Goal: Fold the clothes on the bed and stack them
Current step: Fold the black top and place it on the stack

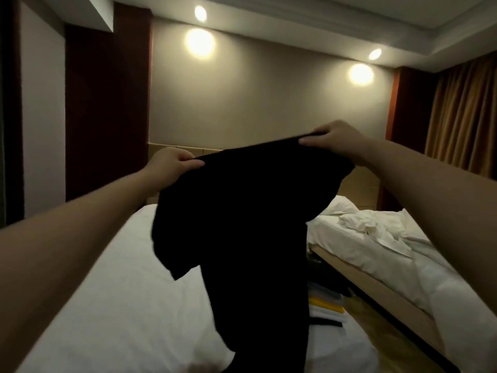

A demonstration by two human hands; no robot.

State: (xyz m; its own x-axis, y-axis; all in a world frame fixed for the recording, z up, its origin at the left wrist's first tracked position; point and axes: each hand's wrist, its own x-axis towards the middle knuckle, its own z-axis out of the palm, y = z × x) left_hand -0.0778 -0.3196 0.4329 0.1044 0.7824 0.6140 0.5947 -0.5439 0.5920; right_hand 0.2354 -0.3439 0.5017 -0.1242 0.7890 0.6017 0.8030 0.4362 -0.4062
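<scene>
Clearly the step in hand is the opening-out of one piece before folding. The left hand (pixel 172 164) and the right hand (pixel 333 141) each pinch the upper edge of a black garment (pixel 250 211), thumb in front and fingers curled behind the cloth, and they hold it up in the air over the bed (pixel 121 278).

The garment hangs free from this edge. It is very dark, so seams and any print cannot be seen. A short flap on its left side looks like a sleeve, so I judge it to be a T-shirt. The lower part falls narrow and bunched, not spread flat.

For the next move, I think the cloth must be lowered flat on the white sheet with the edge kept tight between both hands. After that the sides can be turned in.

A stack (pixel 326 308) of folded clothes lies just right of the garment, partly hidden behind it. The finished fold should probably go there.
</scene>
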